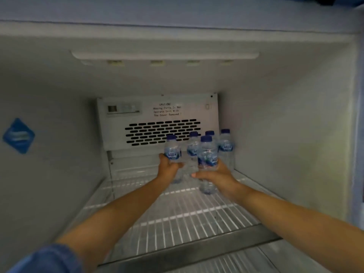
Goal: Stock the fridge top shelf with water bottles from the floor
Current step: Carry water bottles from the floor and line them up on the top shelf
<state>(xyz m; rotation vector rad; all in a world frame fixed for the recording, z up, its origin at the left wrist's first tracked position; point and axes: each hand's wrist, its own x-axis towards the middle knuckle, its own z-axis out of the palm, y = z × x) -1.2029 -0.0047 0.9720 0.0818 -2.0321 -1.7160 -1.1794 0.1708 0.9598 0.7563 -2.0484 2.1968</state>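
inside, both arms stretched deep over the wire shelf (177, 215) toward the vent panel (157, 123) at the back. left hand (169, 168) wrapped shut around a bottle (172, 152) below its blue label, thumb on the near side, bottle upright just in front of the vent panel's right half. right hand (217, 179) closed around a second bottle (206, 160) at mid-body, fingers curled round its far side, thumb pointing left across the front; base at or just above the shelf, hard to tell which. three more bottles standing right of the vent panel: one (193, 148) between the two held ones, one (210, 133) behind with only its cap showing, one (226, 146) nearest the right wall. all with blue caps. blue sleeve (49, 259) at the lower left corner.
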